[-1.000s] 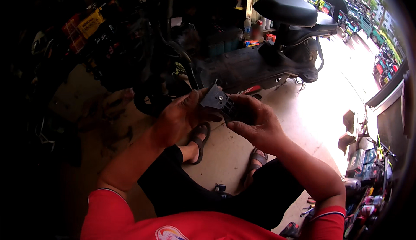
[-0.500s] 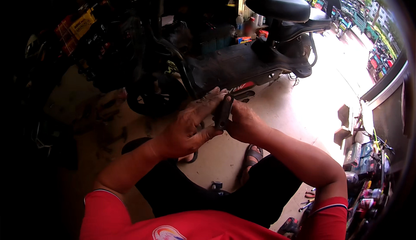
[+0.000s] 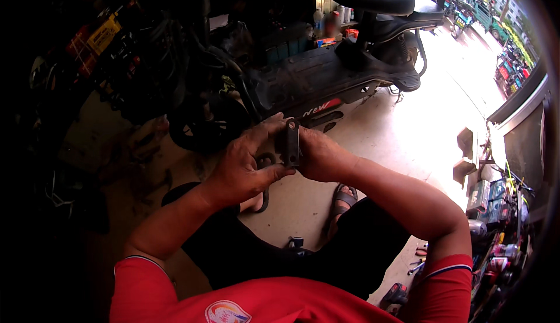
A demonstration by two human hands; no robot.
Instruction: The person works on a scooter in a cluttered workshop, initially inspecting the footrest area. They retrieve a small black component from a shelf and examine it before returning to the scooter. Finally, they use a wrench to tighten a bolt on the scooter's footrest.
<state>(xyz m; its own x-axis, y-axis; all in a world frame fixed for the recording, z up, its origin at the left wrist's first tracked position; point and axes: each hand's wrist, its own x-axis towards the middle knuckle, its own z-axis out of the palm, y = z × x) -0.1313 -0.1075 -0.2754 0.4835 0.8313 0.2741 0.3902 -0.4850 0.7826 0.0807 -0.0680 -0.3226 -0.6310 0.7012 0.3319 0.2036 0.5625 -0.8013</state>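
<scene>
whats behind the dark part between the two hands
Beyond the dark part, the scooter shows; the left hand and right hand flank it. Whatever lies directly behind it is hidden.

A dark, narrow, bar-like part [image 3: 292, 143] (pierced near its top end) stands nearly upright, its flat face showing, between the person's left hand [image 3: 242, 162] and right hand [image 3: 324, 154].

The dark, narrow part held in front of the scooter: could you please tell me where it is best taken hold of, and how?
Probably by its upper and lower ends, coming from the left: the dark part is long and stands roughly upright, and the right grip takes up its right side.
</scene>
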